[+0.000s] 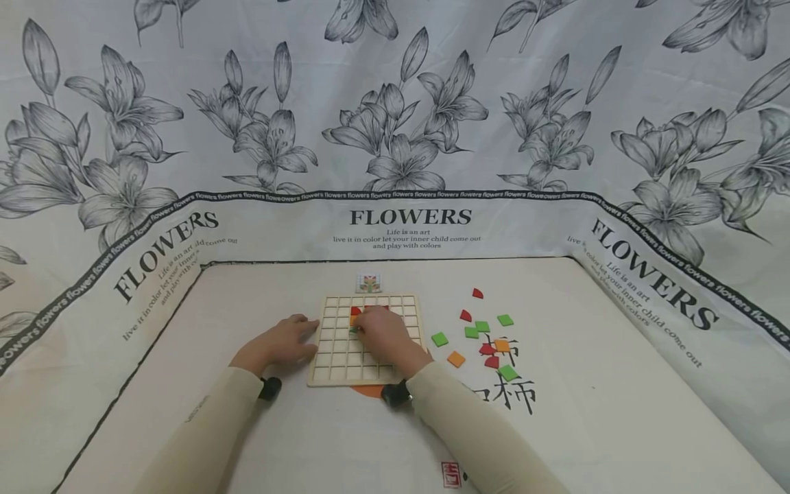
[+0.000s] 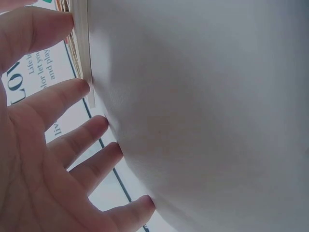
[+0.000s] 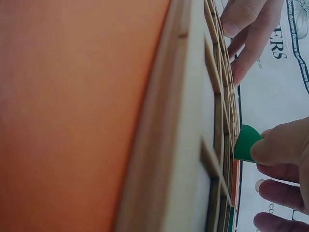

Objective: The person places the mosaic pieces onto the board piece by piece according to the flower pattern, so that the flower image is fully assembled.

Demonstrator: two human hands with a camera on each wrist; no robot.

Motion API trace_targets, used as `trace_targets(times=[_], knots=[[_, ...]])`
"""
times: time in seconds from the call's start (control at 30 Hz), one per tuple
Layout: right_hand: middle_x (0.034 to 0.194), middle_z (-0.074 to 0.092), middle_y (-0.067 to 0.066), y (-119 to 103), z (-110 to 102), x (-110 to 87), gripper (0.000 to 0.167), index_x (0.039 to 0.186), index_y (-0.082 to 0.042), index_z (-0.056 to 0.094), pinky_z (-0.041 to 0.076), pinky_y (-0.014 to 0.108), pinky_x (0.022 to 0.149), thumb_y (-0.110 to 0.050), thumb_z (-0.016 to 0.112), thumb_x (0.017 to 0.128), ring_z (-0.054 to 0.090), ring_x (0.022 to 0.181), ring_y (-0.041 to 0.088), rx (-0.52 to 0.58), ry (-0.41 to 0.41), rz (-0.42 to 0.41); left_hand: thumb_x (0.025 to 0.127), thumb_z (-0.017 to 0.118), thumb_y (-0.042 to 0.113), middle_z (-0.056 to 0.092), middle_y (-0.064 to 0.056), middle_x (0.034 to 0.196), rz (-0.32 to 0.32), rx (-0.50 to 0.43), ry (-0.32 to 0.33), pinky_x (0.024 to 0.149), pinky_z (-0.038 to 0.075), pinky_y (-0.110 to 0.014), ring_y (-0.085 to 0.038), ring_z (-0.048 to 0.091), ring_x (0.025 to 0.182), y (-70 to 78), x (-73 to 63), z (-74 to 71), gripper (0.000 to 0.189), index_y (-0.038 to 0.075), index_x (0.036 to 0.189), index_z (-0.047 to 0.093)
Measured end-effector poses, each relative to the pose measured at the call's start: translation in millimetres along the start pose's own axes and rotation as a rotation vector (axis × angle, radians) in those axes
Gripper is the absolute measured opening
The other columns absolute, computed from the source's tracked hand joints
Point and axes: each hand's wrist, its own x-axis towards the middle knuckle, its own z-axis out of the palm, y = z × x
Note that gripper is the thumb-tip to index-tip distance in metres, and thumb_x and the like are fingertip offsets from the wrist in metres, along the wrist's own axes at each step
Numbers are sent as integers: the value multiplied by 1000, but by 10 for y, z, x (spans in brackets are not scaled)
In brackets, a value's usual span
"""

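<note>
A wooden grid board (image 1: 338,359) lies on the table in the head view. My left hand (image 1: 280,343) is at its left side, with the thumb and index fingertip touching the board's edge in the left wrist view; the other fingers are spread. Over the board's upper middle, my right hand (image 1: 385,336) pinches a green tile (image 3: 247,143) with one rounded edge between thumb and finger. The tile is upright at the grid in the right wrist view. A red tile (image 1: 356,311) and an orange tile (image 1: 353,320) sit in cells beside my fingertips. The right hand hides several cells.
Loose red quarter-round tiles (image 1: 478,293), green tiles (image 1: 439,339) and orange tiles (image 1: 456,359) lie scattered right of the board. A small pattern card (image 1: 369,283) lies beyond its far edge. An orange patch (image 1: 368,392) shows under the near edge. Flower-printed cloth (image 1: 404,237) surrounds the table.
</note>
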Motion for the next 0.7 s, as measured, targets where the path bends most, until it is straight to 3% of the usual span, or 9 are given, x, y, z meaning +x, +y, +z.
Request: trace_targets(times=[0.33,0.7], knots=[[102,72,-11,-26,99,51,26,103,-24,76,55,28,72,-12,56,92,64,95,13,-42,-78,-9,92,56,37,32,-20,154,2,-5,-1,112,33,-57,-41,34,140,-4,-23,0,64,14,149,39],[103,72,-6,-86,57,148,21,105,-20,74,57,30,73,-14,57,94,66,92,12,3,-155,38,92,55,38,32,-21,153,17,-7,-1,111,34,-57,-42,34,140,-6,-17,-10,65,13,150,38]])
